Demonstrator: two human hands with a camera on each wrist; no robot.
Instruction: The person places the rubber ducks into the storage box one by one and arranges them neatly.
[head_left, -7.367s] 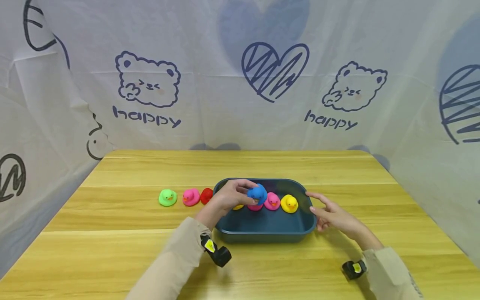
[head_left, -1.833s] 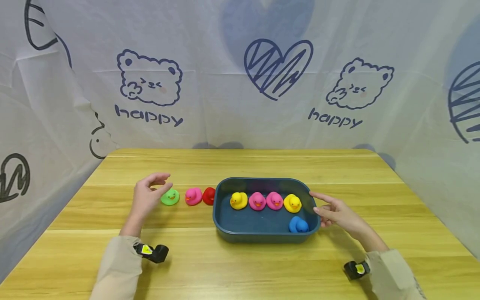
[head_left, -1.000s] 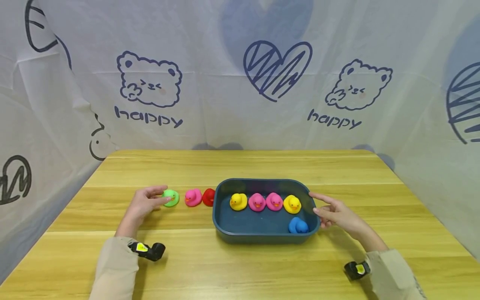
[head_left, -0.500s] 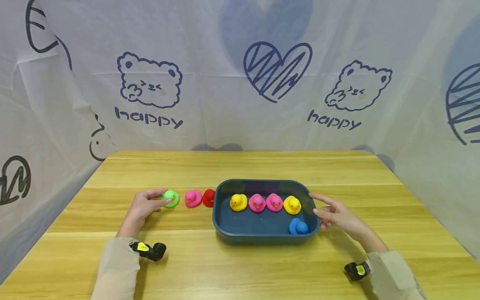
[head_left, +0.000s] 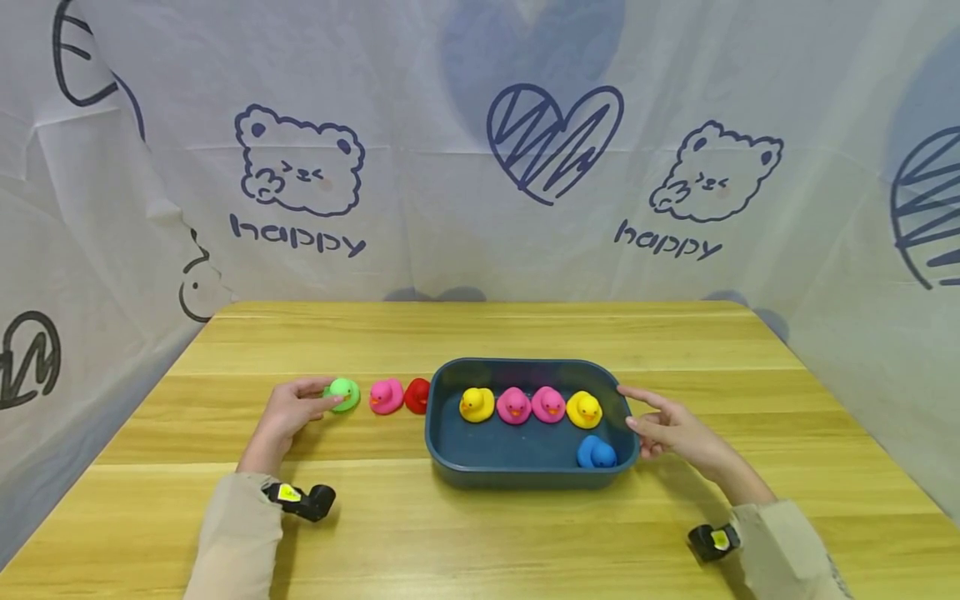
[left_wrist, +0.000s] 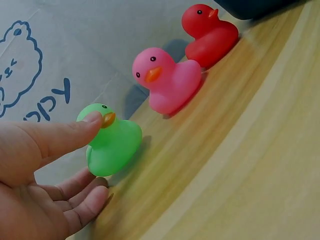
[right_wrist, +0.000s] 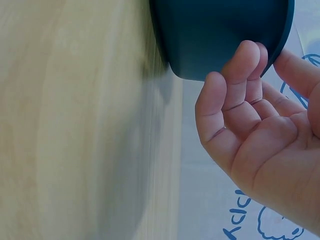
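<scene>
My left hand (head_left: 288,410) pinches a green rubber duck (left_wrist: 116,150) at the left end of a row on the table. In the left wrist view the thumb lies by its beak, with the other fingers behind and below. To its right come a pink duck (head_left: 386,396) and a red duck (head_left: 417,396). My right hand (head_left: 675,429) touches the right end of the dark blue tray (head_left: 525,479) with relaxed fingers (right_wrist: 242,65). Inside the tray are two yellow ducks, two pink ducks (head_left: 514,407) and a blue duck (head_left: 597,452).
The wooden table (head_left: 450,550) runs back to a pale cloth (head_left: 420,192) printed with bears and hearts. Cloth also hangs at both sides. The red duck sits right against the tray's left end.
Earlier my left hand held the blue duck over the tray; that duck now sits in the front right corner. The left hand has come down on the green duck. The right hand stays put.
</scene>
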